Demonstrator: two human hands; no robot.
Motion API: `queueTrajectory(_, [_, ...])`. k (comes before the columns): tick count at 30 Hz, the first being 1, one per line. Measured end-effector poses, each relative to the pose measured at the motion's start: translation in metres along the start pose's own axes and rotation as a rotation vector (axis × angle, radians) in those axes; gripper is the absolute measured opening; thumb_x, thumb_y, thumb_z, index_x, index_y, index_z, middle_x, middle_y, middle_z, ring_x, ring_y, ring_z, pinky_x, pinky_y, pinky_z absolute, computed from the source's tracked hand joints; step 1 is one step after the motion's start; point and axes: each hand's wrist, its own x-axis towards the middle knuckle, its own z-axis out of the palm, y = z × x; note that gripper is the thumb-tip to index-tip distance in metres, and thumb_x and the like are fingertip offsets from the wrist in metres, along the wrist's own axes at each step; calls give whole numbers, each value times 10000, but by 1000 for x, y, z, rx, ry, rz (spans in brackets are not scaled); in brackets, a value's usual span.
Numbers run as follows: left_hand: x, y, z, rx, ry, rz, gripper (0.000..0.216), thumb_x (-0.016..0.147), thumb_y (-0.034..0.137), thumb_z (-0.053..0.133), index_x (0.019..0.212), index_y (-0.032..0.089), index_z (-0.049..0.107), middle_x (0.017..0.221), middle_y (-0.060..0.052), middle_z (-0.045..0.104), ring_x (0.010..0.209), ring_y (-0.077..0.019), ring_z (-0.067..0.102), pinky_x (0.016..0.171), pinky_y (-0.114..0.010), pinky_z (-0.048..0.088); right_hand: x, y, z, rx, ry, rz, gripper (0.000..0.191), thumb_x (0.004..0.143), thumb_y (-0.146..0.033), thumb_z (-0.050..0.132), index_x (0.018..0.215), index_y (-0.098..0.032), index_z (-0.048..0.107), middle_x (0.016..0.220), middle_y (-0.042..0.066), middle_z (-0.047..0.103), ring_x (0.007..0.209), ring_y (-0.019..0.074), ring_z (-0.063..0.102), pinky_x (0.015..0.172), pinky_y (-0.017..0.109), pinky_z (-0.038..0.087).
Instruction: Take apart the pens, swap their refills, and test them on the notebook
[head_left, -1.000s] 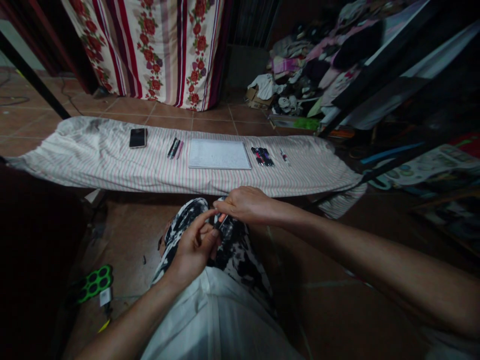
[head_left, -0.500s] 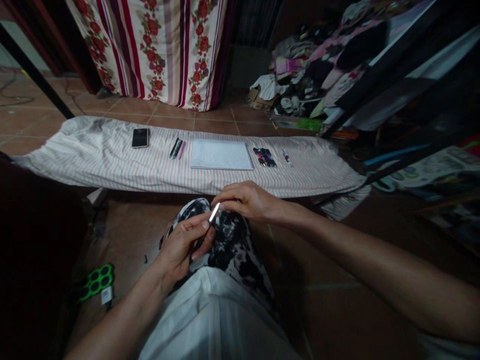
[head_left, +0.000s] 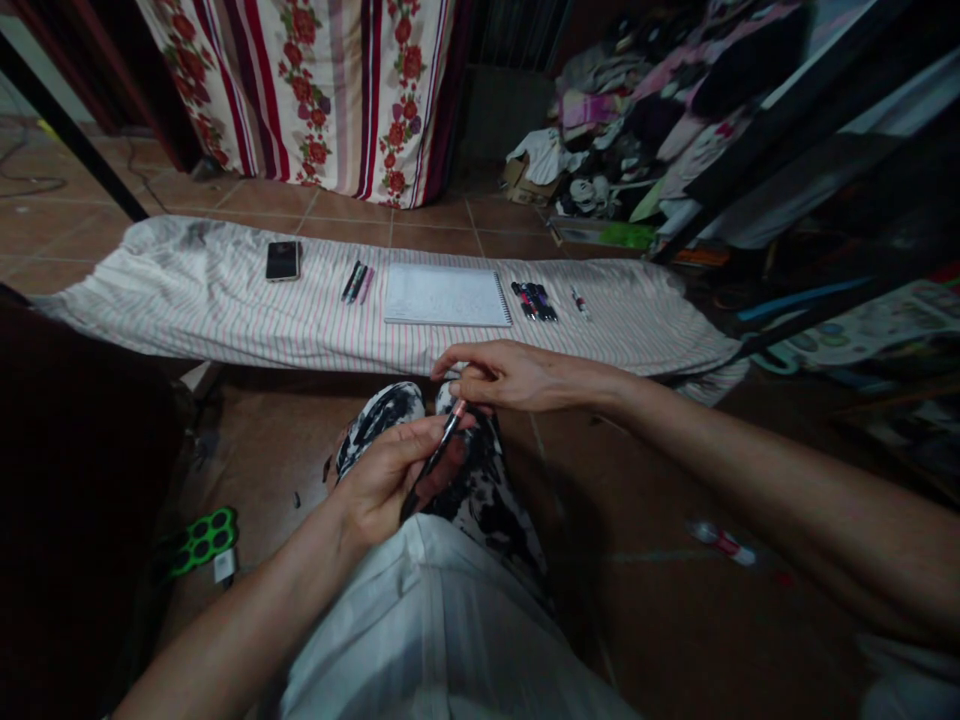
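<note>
My left hand [head_left: 390, 475] is closed round a dark pen [head_left: 433, 462] that slants up to the right over my knees. My right hand [head_left: 514, 375] pinches the pen's pale upper end with thumb and fingers. Both hands hover above my black-and-white patterned trousers [head_left: 480, 490]. Beyond them a striped cloth [head_left: 225, 310] lies across the tiled floor. On it lie a spiral notebook [head_left: 447, 296], a phone [head_left: 283, 260], a few pens [head_left: 356, 283] left of the notebook and a cluster of pens [head_left: 534, 301] to its right.
A floral curtain [head_left: 330, 90] hangs behind the cloth. A heap of clothes [head_left: 630, 130] fills the back right. A green ringed object [head_left: 199, 540] lies on the floor at my left, a small tube [head_left: 724, 543] at my right. Dark rails cross the right side.
The pen has come out longer between my hands, its dark barrel now in my left hand. My right hand has risen slightly toward the cloth. The view has tipped a little.
</note>
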Motion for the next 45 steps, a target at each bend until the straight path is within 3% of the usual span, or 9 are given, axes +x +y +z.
queueTrajectory(10, [6,0,0,-25,16,18,159,721,124,658,863,55,641,630,-18,553,452,-32,465,381,-108,362,16,14,9,193,67,109,211,792,-303,487,792,-135,615,643,-7,588,511,74,440,487,208,297])
queueTrajectory(15, [7,5,0,-54,80,58,102,769,81,587,858,50,627,657,-33,575,486,-45,518,423,-112,424,22,19,8,346,33,100,264,795,-362,545,651,-143,572,498,-53,466,445,52,366,450,202,256])
queueTrajectory(22, [8,18,0,-194,13,122,235,876,47,363,853,43,597,696,-45,556,497,-14,513,442,-56,450,25,17,9,682,101,3,259,775,-392,604,774,-134,588,649,-17,566,518,46,443,465,179,301])
queueTrajectory(29, [7,22,5,-264,5,128,275,904,70,309,900,36,582,705,-47,548,521,-15,530,473,-54,462,26,17,8,844,128,14,247,692,-339,692,801,-133,612,733,-12,587,575,41,472,501,176,316])
queueTrajectory(35, [14,16,5,-140,26,189,161,834,25,438,804,44,595,675,-39,561,488,-25,501,423,-81,415,33,15,17,731,258,75,241,678,-360,652,637,-145,551,594,-40,527,497,47,414,487,193,306])
queueTrajectory(39, [19,8,7,-29,72,243,54,771,42,558,751,64,602,668,-32,577,521,-49,527,466,-119,441,36,14,28,464,419,136,279,695,-354,581,540,-177,431,493,-75,390,455,53,327,455,203,257])
queueTrajectory(45, [21,3,11,67,150,301,52,734,71,620,771,92,590,644,-24,602,525,-69,555,484,-140,444,39,7,27,76,481,272,242,685,-333,478,499,-184,433,468,-59,343,453,74,319,449,230,219])
